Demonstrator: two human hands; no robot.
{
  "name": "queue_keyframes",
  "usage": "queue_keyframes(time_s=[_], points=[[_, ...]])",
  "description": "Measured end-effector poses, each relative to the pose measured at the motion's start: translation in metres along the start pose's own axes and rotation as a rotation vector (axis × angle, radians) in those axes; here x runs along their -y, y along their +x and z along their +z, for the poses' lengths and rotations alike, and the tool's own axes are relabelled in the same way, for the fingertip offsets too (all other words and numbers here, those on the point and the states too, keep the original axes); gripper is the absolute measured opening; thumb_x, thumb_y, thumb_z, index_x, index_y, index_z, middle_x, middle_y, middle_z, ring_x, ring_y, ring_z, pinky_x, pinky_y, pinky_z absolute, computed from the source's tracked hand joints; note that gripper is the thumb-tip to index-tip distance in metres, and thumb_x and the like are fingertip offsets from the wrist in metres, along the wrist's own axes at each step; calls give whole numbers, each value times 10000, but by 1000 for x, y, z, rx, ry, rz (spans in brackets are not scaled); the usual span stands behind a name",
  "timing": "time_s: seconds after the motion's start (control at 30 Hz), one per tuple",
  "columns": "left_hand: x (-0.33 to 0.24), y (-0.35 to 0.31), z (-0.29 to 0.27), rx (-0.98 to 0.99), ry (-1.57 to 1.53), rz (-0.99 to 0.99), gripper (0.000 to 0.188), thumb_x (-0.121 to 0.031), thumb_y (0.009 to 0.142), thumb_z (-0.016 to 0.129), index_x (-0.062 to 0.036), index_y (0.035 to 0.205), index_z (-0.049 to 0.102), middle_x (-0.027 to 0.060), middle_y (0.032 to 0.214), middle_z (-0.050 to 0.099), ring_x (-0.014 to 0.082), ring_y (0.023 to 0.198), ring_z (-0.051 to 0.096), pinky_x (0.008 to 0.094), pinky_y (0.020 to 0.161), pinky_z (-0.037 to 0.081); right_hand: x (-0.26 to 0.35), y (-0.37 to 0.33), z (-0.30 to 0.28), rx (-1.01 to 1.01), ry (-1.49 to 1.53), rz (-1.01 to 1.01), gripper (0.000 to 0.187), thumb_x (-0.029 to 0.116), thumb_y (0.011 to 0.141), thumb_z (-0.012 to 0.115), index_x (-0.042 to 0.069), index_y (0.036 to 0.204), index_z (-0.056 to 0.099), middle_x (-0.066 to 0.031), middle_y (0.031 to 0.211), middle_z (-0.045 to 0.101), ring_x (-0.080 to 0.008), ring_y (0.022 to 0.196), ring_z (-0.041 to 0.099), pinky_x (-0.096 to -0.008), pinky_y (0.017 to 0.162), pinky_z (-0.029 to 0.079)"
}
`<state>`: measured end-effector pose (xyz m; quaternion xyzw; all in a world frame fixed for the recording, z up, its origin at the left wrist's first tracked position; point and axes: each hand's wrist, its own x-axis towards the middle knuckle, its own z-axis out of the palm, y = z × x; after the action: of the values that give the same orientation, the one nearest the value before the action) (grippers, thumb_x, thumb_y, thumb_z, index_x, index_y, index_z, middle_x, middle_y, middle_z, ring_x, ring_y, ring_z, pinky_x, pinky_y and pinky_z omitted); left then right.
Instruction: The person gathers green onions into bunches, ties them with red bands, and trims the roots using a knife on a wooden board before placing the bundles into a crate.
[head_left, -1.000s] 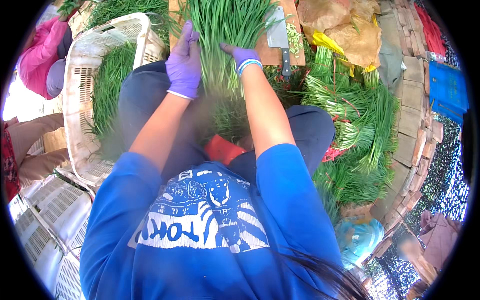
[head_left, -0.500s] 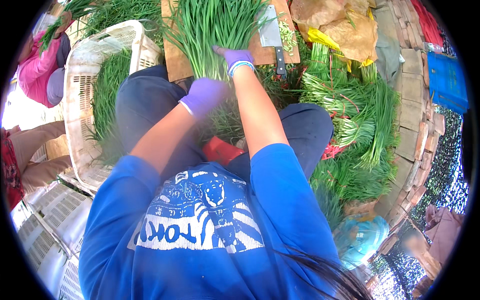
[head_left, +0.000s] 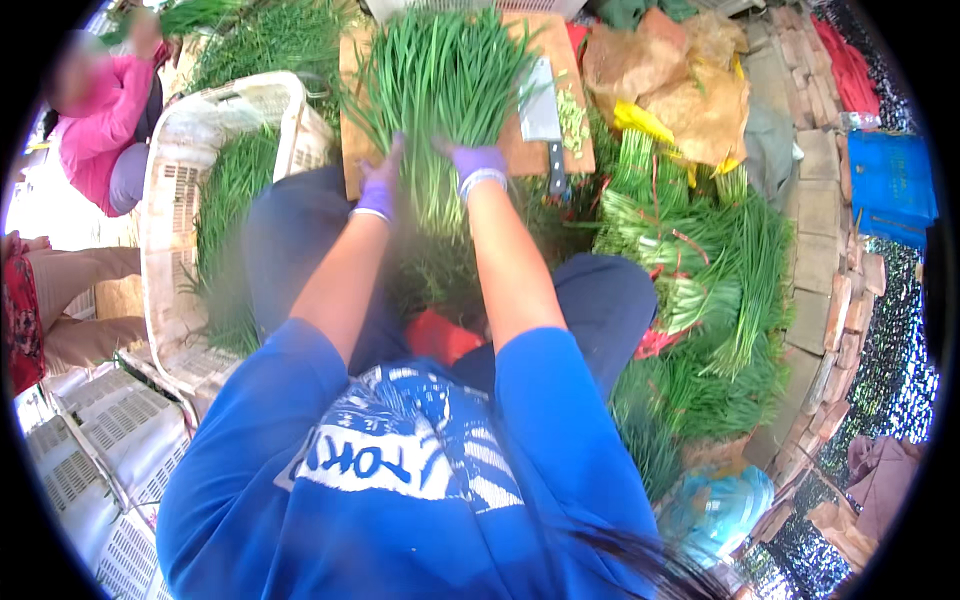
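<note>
A big bunch of green garlic chives (head_left: 440, 85) lies on a wooden cutting board (head_left: 560, 40), its pale stalk ends pointing toward me. My right hand (head_left: 478, 165), in a purple glove, holds the bunch from the right, thumb over the stalks and its other fingers mostly hidden. On the other side, my left hand (head_left: 378, 188), also gloved, is open beside the stalks with fingers apart. A cleaver (head_left: 540, 105) with a black handle rests on the board's right part. Chopped pale stalk pieces (head_left: 572, 122) lie right of its blade.
Left of my knee stands a white plastic basket (head_left: 160, 240) with loose greens. Tied chive bundles (head_left: 690, 260) are piled on the right, below brown crumpled wrapping (head_left: 670, 75). A brick edge (head_left: 815, 270) runs along the right. Another person in a pink top (head_left: 105, 130) sits far left.
My left hand has moved from below the stalk ends up and forward to the bunch's left side, and its fingers have spread. The right hand stays at the bunch. The view has shifted slightly.
</note>
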<state>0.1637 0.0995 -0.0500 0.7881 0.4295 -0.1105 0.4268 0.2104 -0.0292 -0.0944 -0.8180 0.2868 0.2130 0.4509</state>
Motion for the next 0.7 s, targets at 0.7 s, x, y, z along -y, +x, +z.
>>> queue_keyframes(time_s=[0.7], points=[[-5,2,66,164,-213,353,1140,-260,601,768,54,1337,-44,233,1284,357,271,1159,408,319,991,298,-11,-32,0,-99,697,-256,810,616,812,373,-121,1143,433,-265,1121,509,-295,1049,507,-350,874,389]])
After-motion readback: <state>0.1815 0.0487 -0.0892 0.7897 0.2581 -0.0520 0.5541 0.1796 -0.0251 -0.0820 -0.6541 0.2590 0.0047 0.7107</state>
